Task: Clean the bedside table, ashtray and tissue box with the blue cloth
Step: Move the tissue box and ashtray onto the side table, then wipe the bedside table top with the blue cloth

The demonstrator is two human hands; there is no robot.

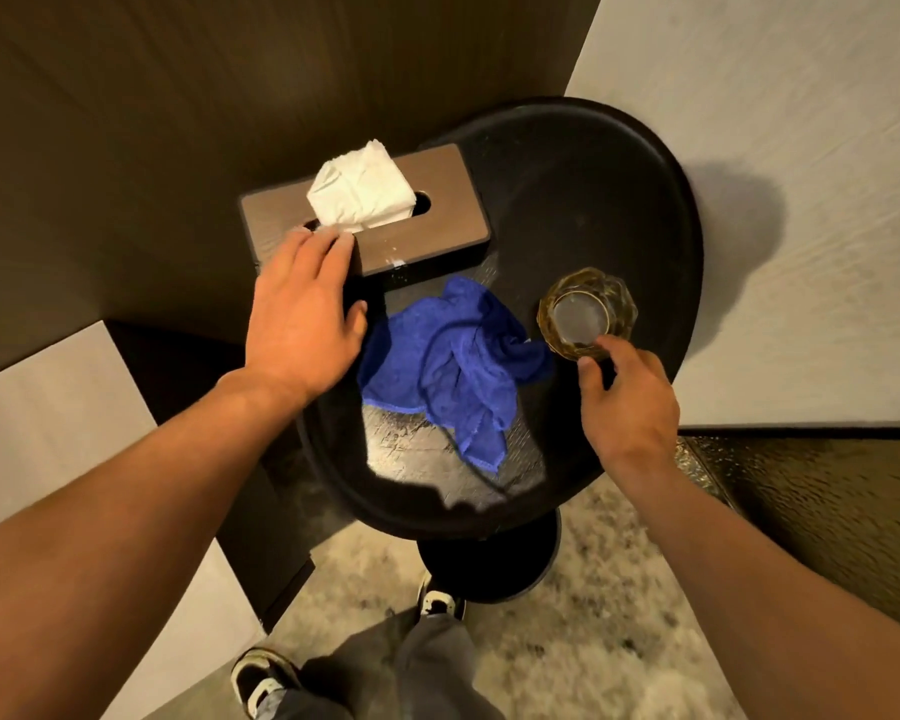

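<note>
**Both hands on bench items, cloth lying loose**

I see the round black bench [619, 163] filling mid-frame, on a pedestal base, set in a corner between a dark panel and a pale wall. Carpet [593, 615] below, with my trouser leg and two shoes at the bottom edge.

Blue cloth [448, 356] sits crumpled on the bench near its centre, not held by either hand, between the two hands.

Tissue box [365, 210], brown and rectangular, stands at the bench's far left edge, partly overhanging it; a white tissue [362, 187] sticks up from the slot.

Left hand [302, 314]: fingers spread, laid over the near left corner of the tissue box, fingertips on the lid, thumb down by the box's front side. Whether it grips, I cannot tell.

Right hand [627, 392]: thumb and forefinger pinching the near rim of the ashtray [585, 311], an amber glass piece standing upright on the bench just right of the cloth.
</note>
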